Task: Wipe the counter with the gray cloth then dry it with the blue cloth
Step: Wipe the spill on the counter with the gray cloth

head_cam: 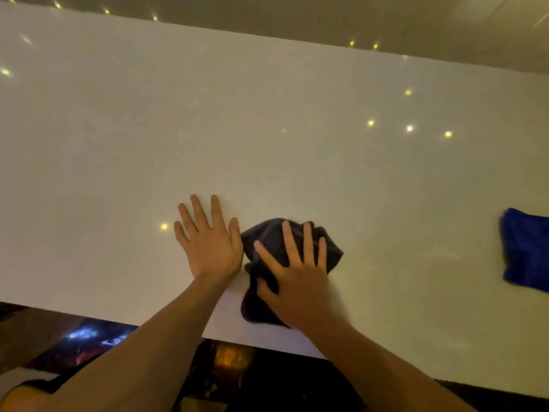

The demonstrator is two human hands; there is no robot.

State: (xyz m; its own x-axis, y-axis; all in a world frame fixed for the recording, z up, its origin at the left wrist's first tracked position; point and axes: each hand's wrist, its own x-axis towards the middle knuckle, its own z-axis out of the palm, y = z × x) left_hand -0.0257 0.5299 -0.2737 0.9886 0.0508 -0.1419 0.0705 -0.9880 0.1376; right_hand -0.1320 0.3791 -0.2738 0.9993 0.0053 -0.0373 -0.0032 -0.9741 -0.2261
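A glossy white counter [267,129] fills most of the view. The dark gray cloth [269,236] lies bunched near the counter's front edge. My right hand [297,275] presses down on it with fingers spread over the fabric. Just left of the cloth, my left hand [208,239] rests flat on the bare counter, fingers apart, holding nothing; its index finger nearly touches the cloth. The blue cloth [525,251] lies folded on the counter at the far right, partly cut off by the frame's edge.
Small ceiling lights reflect as bright dots on the counter. The counter's front edge [89,315] runs diagonally across the bottom, with dark floor below. Its far edge runs along the top.
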